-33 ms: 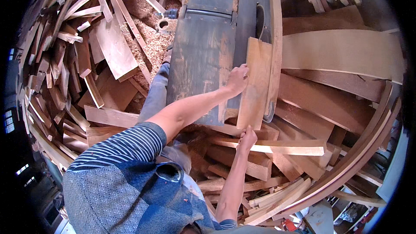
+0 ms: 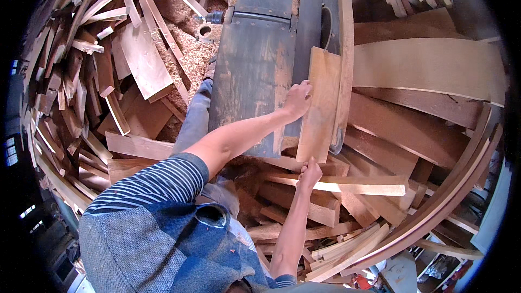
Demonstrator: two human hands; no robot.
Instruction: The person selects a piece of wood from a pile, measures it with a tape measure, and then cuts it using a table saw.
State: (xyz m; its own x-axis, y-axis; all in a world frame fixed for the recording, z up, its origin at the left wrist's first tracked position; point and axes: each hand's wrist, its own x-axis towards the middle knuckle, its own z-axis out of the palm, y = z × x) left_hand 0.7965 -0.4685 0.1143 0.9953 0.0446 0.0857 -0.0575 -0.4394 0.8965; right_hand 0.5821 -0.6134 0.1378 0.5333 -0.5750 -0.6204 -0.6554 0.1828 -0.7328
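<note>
A flat, light-coloured wooden board (image 2: pixel 321 106) lies lengthwise on the grey metal machine table (image 2: pixel 249 81). My left hand (image 2: pixel 298 101) is closed at the board's left edge, fingers curled against it. At the near end, my right hand (image 2: pixel 310 174) pinches the board's edge from below. Just past the board's far end stands a round saw blade (image 2: pixel 326 26), with a thin slot beside it. Along the board's right side runs a long wooden strip (image 2: pixel 345 54) set as a fence. The undersides of my fingers are hidden.
A cutter roller slot (image 2: pixel 260 17) crosses the table farther off. Offcuts (image 2: pixel 144 57) and wood shavings (image 2: pixel 201 49) heap up at left. Wide planks (image 2: pixel 412 122) lie at right, behind a curved wooden rim (image 2: pixel 467 179). A loose stick (image 2: pixel 369 185) lies near my right hand.
</note>
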